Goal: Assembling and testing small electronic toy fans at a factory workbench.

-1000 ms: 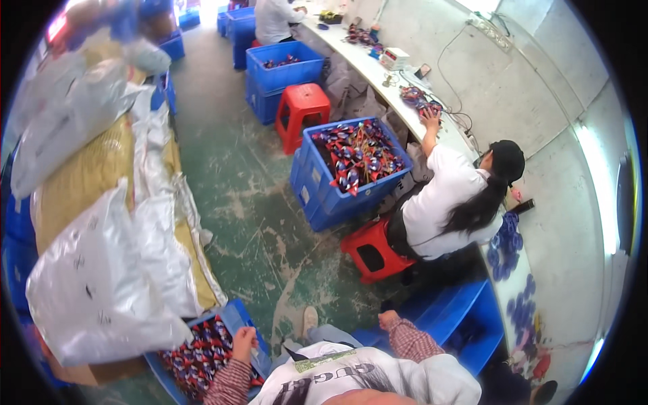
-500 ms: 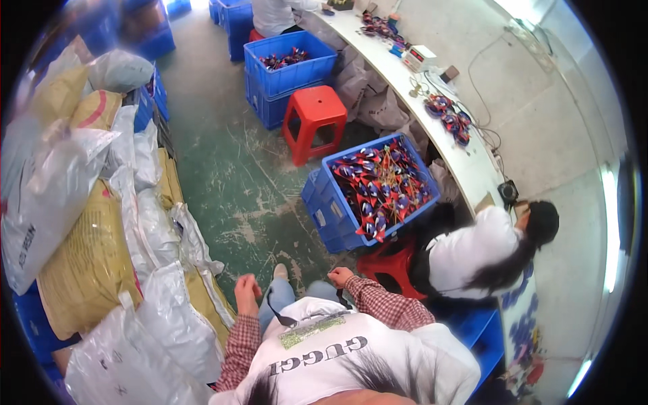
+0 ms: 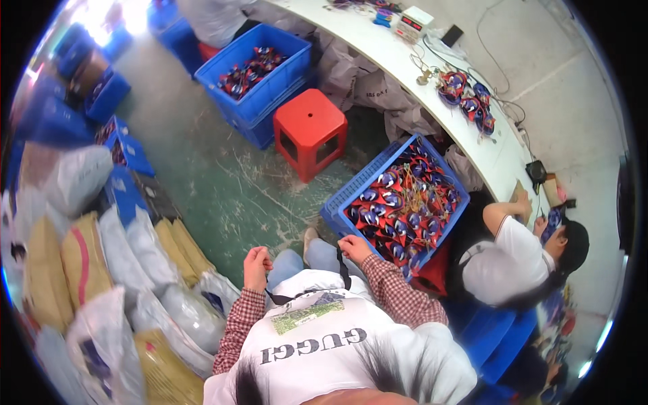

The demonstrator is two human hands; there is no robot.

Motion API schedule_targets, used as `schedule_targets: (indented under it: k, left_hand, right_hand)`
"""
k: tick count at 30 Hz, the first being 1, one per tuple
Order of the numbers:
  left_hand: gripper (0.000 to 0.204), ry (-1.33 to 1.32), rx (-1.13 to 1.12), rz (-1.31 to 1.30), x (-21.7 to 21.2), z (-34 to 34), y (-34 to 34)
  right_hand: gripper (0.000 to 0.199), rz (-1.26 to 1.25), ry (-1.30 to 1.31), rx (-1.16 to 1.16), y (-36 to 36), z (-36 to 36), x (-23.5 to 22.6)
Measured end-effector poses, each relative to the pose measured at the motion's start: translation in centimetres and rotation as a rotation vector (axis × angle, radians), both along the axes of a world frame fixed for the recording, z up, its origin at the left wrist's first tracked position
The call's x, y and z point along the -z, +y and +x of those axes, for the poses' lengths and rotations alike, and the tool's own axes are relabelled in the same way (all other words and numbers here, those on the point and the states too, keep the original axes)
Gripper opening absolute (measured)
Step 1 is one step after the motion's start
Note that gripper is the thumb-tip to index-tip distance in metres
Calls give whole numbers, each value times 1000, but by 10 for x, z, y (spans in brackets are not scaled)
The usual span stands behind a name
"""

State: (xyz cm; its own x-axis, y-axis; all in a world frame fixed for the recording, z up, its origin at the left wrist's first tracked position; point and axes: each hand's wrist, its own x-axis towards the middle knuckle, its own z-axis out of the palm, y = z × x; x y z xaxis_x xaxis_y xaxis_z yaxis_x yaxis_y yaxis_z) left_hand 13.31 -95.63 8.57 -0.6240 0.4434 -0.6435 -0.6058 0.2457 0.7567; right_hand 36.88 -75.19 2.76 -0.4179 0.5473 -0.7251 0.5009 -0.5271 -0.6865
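Seems to be between grasps, probably walking or standing in the aisle rather than working on any single piece. Holds the left hand [image 3: 256,268] low in front of the body, fingers curled in and narrow rather than wide; shows nothing clearly gripped there, but cannot tell about something small in the palm. Holds the right hand [image 3: 354,250] much the same way, with a black strap [image 3: 343,268] close beside the fingers; cannot tell whether gripping that strap or merely passing near. Has a blue bin [image 3: 337,217] nearest, just ahead and to the right of the right hand, heaped with red-and-purple pieces [image 3: 405,202] and thin yellowish strands. Faces a red stool [image 3: 310,121] farther ahead, roughly between both hands, and beyond it another blue bin holding similar pieces. Has white and tan sacks [image 3: 88,260] to the left of the left hand, well apart. Shares the space with a seated co-worker [image 3: 503,277], well to the right of the right hand, bent toward the white counter [image 3: 503,162]. Judging from this layout, calls first for choosing a container; if reaching into the nearest bin, calls for turning right, opening the fingers wider and lifting gently to avoid snagging strands.
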Motion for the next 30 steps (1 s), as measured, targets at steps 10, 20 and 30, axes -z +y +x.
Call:
schedule_targets:
  k: [10, 20, 30]
  left_hand:
    - [13, -48, 446, -97, -4, -188, 189]
    - [16, -61, 1152, -67, -13, -159, 442]
    - [49, -46, 1425, 214, -61, -30, 574]
  right_hand:
    - [22, 374, -151, 166, 113, -80, -2]
    - [22, 47, -141, 924, 45, -108, -31]
    - [20, 178, -35, 1111, 140, -54, -46]
